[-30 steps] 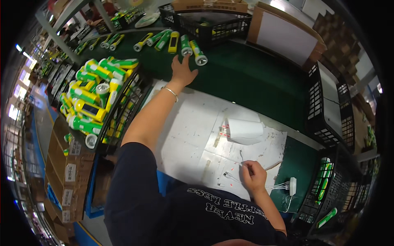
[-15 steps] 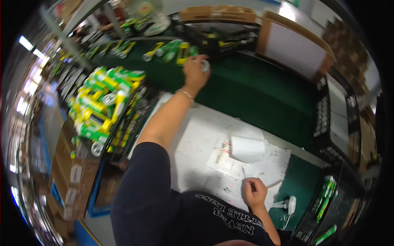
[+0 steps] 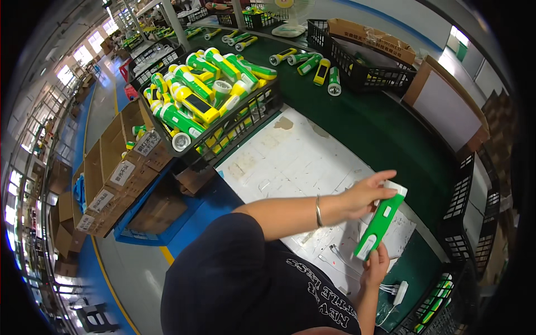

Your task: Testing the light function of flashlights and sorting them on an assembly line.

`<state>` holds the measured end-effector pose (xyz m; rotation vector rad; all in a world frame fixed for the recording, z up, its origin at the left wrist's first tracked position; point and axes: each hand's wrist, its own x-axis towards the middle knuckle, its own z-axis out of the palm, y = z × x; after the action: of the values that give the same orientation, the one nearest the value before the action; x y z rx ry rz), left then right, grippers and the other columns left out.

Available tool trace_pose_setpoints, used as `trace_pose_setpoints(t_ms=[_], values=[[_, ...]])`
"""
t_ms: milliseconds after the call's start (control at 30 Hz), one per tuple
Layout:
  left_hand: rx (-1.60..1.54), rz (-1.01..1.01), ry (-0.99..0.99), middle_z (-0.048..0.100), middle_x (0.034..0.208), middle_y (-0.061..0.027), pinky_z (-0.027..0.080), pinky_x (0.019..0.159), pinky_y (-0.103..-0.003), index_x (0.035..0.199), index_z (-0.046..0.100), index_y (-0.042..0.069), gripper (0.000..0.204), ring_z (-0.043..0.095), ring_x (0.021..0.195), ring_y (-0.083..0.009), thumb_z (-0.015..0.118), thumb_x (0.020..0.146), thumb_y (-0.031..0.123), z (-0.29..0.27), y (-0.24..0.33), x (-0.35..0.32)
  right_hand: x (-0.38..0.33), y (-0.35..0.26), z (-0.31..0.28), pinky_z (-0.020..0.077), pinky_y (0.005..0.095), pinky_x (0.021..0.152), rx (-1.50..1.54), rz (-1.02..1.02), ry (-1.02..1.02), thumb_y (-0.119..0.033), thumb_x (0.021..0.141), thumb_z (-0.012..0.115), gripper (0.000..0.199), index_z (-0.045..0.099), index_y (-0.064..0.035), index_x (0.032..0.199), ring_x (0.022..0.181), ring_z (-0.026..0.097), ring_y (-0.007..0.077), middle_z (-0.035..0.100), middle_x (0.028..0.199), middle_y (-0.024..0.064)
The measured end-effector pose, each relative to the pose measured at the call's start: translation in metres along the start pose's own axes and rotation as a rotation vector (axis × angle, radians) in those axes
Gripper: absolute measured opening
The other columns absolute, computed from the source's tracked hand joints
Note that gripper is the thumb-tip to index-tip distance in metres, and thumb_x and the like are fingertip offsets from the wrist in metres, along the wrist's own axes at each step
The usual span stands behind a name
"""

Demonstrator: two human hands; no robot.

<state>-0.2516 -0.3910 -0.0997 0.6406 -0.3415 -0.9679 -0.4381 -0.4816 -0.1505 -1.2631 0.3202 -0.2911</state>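
Both hands hold one green and white flashlight [image 3: 381, 222] over a white work mat [image 3: 301, 167]. My left hand [image 3: 365, 195] grips its upper part, near the wide head end. My right hand [image 3: 376, 267] holds the lower end from below. A bracelet sits on my left wrist. The flashlight is tilted, its head pointing up and to the right.
A black crate [image 3: 245, 120] heaped with green and yellow flashlights stands at the left of the mat. More flashlights [image 3: 312, 61] lie on the green table at the back. Black crates [image 3: 469, 201] line the right side. Cardboard boxes [image 3: 117, 173] stand on the floor at left. A white plug [image 3: 399, 290] lies near my right hand.
My left arm has come back from the far flashlights to the mat with a flashlight. My right hand has risen and taken its lower end. The view has shifted.
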Motion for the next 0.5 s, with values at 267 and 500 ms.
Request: trace_pose_setpoints(t_ms=[267,500], values=[[-0.085,-0.277,0.089,0.055,0.102,-0.0083,0.05,0.067,-0.03,0.122,0.039,0.01,0.042,0.054,0.085,-0.0151,0.048,0.091,0.036,0.006,-0.058,-0.042,-0.025,0.001,0.027,0.0392,0.0189,0.062,-0.157,0.088,0.062,-0.011,0.087,0.055,0.012,0.054,0.0008,0.091,0.069,0.049,0.0047,0.057,0.081,0.001],[0.03,-0.237,0.138,0.056,0.094,-0.0097,0.049,0.058,-0.028,0.117,0.042,0.011,0.038,0.054,0.071,-0.0142,0.047,0.091,0.038,-0.007,-0.061,-0.047,-0.026,0.008,0.039,0.0393,0.0191,0.061,-0.195,0.017,0.022,-0.011,0.086,0.057,0.015,0.055,0.0026,0.092,0.068,0.048,0.0047,0.056,0.081,0.0006]])
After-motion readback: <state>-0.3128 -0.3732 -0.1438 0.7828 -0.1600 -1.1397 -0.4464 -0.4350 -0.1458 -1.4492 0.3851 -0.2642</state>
